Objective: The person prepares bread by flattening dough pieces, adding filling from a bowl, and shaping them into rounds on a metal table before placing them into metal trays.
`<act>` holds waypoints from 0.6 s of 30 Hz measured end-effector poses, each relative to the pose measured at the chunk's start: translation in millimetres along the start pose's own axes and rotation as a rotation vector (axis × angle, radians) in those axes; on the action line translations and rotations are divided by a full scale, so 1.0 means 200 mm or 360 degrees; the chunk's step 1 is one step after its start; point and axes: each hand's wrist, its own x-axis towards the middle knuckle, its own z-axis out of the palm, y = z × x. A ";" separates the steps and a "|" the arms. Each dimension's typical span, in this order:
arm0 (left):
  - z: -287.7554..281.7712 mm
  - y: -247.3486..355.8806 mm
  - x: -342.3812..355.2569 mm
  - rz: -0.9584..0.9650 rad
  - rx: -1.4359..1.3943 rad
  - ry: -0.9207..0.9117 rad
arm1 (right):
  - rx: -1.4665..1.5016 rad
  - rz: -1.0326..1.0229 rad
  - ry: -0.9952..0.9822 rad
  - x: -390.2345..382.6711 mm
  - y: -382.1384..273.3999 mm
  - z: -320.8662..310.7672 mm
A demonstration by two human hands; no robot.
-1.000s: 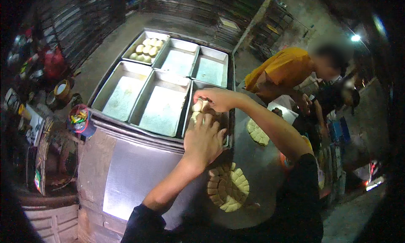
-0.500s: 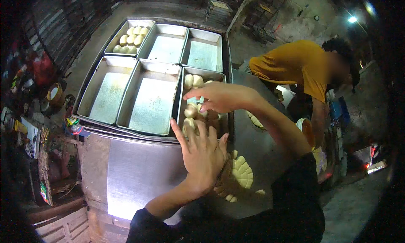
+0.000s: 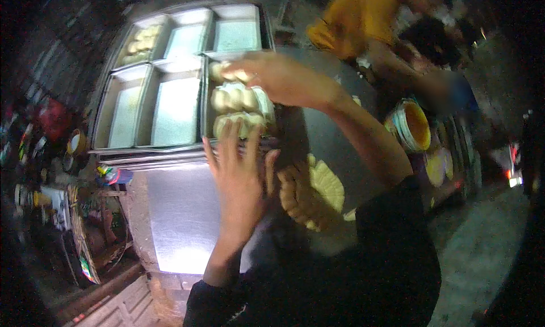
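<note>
- Three rows of dough [image 3: 234, 100] in near right tin [image 3: 263, 101].
- Left hand [image 3: 234, 162] spread at near row, gripping nothing.
- Right hand [image 3: 278, 80] at far row; cannot tell grip.
- Space evenly, press lightly.

Head-worn fisheye: looking down and forward from above the wearer's two bare hands [image 3: 235, 171], framing them near centre at close range; wide field is covering the grey metal bench [image 3: 184, 213] and rectangular pale metal pans [image 3: 175, 108], curving toward a dark rim.

No legible text, label, brand, number or sign on anything in view.
</note>
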 end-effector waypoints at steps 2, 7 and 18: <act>-0.02 -0.03 -0.14 -0.0025 -0.0158 0.0088 | 0.0139 0.0211 0.0249 -0.13 -0.27 -0.14; 0.25 0.10 -0.55 -0.0264 -0.1001 -0.0598 | 0.0290 0.1389 0.0010 -1.09 -0.60 -0.29; 0.63 0.47 -0.94 -0.0336 -0.1215 -0.1483 | -0.0141 0.2077 0.0042 -2.35 -0.74 0.50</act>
